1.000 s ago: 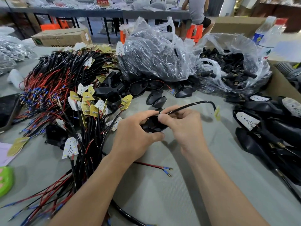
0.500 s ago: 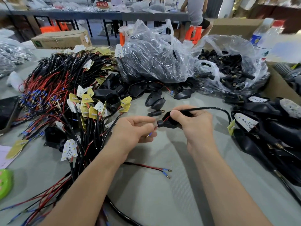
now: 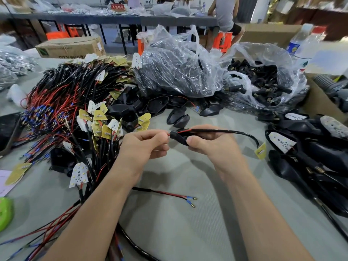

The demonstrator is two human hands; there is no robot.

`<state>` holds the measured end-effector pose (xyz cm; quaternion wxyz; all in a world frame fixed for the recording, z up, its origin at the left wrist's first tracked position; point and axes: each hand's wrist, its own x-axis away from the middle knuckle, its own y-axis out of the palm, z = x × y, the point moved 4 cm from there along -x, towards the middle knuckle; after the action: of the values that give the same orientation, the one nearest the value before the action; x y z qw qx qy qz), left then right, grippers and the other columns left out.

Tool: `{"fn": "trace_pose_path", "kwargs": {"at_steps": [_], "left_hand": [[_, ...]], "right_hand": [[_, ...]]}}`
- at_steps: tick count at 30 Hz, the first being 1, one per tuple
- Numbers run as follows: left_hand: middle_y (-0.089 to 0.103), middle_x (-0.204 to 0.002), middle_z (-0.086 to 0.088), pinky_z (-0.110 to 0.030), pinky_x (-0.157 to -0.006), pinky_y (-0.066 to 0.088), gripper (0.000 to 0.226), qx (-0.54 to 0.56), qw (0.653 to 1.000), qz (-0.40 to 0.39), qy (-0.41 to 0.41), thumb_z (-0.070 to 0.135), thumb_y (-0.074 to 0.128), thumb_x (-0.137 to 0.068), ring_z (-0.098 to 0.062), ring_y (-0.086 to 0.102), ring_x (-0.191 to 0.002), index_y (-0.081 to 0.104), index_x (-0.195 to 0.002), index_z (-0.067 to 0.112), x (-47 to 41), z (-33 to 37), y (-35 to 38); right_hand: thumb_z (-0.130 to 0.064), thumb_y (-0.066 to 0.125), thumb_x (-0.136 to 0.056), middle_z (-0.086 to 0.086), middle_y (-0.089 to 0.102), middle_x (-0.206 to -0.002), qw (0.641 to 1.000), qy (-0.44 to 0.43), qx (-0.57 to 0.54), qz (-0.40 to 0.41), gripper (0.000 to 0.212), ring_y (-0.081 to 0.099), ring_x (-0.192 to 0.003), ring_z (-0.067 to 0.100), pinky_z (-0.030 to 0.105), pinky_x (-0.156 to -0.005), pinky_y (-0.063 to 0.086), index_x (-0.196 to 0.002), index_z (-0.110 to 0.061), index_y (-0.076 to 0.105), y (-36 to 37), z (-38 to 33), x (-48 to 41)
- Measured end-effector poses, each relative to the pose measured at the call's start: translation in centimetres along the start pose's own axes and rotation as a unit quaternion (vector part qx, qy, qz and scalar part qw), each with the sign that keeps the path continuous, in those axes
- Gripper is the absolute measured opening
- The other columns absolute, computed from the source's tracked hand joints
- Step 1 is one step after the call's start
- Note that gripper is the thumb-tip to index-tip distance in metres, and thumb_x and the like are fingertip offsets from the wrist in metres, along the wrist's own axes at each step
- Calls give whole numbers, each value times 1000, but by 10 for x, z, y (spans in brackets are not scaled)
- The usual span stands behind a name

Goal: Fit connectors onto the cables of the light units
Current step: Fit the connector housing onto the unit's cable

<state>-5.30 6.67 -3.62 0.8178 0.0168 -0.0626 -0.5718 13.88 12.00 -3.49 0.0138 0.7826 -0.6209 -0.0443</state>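
While my right hand (image 3: 212,146) grips the black connector (image 3: 178,138) just above the grey surface (image 3: 188,232), I log the left hand (image 3: 145,146) curled, fingertips pinching a red wire (image 3: 180,131) at the connector's left end. Black cable (image 3: 235,132) arcs right from the connector to a yellow light board (image 3: 260,151). Spare cable (image 3: 169,194) with blue terminals lies between my forearms. Cable heap (image 3: 62,95) sits left.

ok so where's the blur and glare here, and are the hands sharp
Head view: white glare streaks on the crumpled clear plastic bag. Head view: the clear plastic water bottles at the upper right are smeared. Head view: left hand pinching the red wire and right hand gripping the black plastic connector are sharp, in soft light.
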Motion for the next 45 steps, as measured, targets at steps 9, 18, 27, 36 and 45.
{"fn": "trace_pose_path", "kwargs": {"at_steps": [9, 18, 27, 36, 45], "left_hand": [[72, -64, -3, -22, -58, 57, 25, 101, 978, 151, 104, -8, 65, -90, -13, 68, -57, 76, -92, 14, -4, 17, -30], [70, -68, -7, -21, -60, 56, 31, 105, 994, -1, 27, -8, 56, -94, -13, 63, -59, 79, -86, 12, -3, 8, -3], [67, -66, -4, -16, -55, 48, 43, 230, 967, 87, 67, -10, 54, -94, -11, 60, -62, 81, -73, 15, -11, 13, -26], [58, -64, -3, -17, -54, 41, 44, 358, 928, 87, 56, -7, 47, -90, -7, 51, -52, 76, -68, 18, -12, 16, -41], [57, -59, 2, -17, -45, 38, 25, 363, 916, -166, 33, 7, 73, -53, -6, 46, -44, 72, -76, 16, -1, 25, -25]], "right_hand": [[19, 69, -79, 3, 72, -72, 977, 13, -193, 86, 35, 68, -67, 16, 27, -67, 59, -97, -10, 62, -13, -2, -6], [-4, 72, -76, 9, 75, -106, 950, 100, -272, -117, 44, 69, -87, 17, 27, -74, 60, -119, -11, 69, 22, 4, 5], [8, 69, -82, 10, 66, -81, 943, 120, -300, 76, 20, 57, -62, 16, 18, -49, 46, -92, -9, 67, -1, 4, -5], [-18, 73, -67, 13, 65, -89, 875, 177, -445, 69, 35, 58, -73, 24, 30, -68, 48, -100, -6, 69, -3, 6, -7], [-28, 61, -99, 18, 72, -105, 801, 146, -570, 113, 26, 74, -94, 32, 44, -79, 58, -100, -2, 61, -22, 5, -14]]}}
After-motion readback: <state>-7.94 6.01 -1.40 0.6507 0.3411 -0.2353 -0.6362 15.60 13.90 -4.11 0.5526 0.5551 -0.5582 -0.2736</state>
